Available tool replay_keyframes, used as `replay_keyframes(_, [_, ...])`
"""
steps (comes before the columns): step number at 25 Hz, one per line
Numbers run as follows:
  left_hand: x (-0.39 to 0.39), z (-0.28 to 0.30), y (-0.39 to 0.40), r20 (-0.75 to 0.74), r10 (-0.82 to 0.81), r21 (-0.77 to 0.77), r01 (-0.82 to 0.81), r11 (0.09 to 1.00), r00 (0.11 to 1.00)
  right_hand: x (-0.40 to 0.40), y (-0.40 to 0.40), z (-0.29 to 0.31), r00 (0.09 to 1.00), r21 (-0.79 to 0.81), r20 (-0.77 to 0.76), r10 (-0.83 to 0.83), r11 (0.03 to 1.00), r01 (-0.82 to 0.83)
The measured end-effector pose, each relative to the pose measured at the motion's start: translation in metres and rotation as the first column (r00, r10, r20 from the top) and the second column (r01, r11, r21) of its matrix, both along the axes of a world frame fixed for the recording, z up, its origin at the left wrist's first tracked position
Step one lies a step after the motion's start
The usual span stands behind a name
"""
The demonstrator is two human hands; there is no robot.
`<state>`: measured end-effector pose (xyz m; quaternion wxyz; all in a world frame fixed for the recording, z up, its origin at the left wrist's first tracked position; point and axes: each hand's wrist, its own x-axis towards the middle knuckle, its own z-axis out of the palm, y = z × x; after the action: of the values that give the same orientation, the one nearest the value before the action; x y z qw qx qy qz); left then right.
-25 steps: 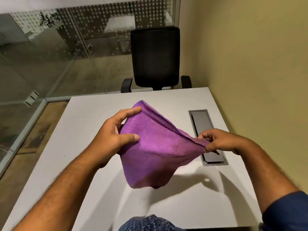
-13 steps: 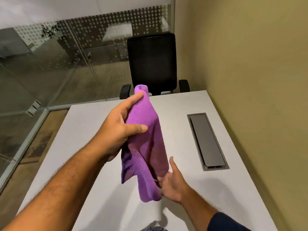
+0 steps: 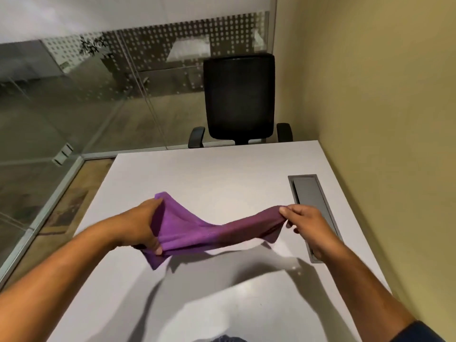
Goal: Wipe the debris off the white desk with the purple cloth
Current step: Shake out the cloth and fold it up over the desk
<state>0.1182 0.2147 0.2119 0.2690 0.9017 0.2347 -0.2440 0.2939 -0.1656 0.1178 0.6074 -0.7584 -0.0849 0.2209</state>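
The purple cloth point(image 3: 204, 233) is stretched sideways in the air just above the white desk point(image 3: 217, 178). My left hand point(image 3: 140, 225) grips its left end, with a corner poking up behind the fingers and another hanging below. My right hand point(image 3: 303, 218) pinches the right end between thumb and fingers. The cloth sags a little in the middle and casts a shadow on the desk. I cannot make out any debris on the desk surface.
A grey cable hatch point(image 3: 313, 206) is set into the desk on the right, partly under my right wrist. A black office chair point(image 3: 239, 97) stands behind the far edge. A yellow wall point(image 3: 382, 119) runs along the right, a glass partition point(image 3: 74, 107) on the left.
The cloth hung bunched from my raised left hand with my right hand open below it. Now my right hand has taken the other end, and both hands hold it stretched low over the desk.
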Motion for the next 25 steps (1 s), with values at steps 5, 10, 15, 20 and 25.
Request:
replay_keyframes(5, [0.015,-0.01,-0.001,0.002,-0.116,0.196,0.114,0.974,0.993,0.006,-0.011,0.021,0.992,0.068,0.051,-0.117,0.991,0.113])
replay_keyframes(10, [0.022,-0.006,0.003,0.339,-0.17,0.19,0.109,0.976,0.926,0.009,-0.035,0.032,0.982,-0.145,0.188,0.007,0.989,0.02])
replay_keyframes(15, [0.021,-0.008,0.013,0.441,-0.316,0.135,0.286,0.949,0.84,0.03,-0.061,0.044,0.91,-0.475,0.336,0.241,0.878,-0.058])
replay_keyframes(20, [0.043,-0.045,-0.057,0.265,0.587,-0.676,-0.286,0.679,0.765,0.037,-0.039,0.041,0.991,-0.086,0.122,-0.045,0.995,0.055])
replay_keyframes(25, [0.059,-0.095,-0.162,0.069,0.579,-0.845,-0.261,0.467,0.812,-0.051,0.027,0.018,0.994,-0.047,0.048,0.103,0.994,-0.1])
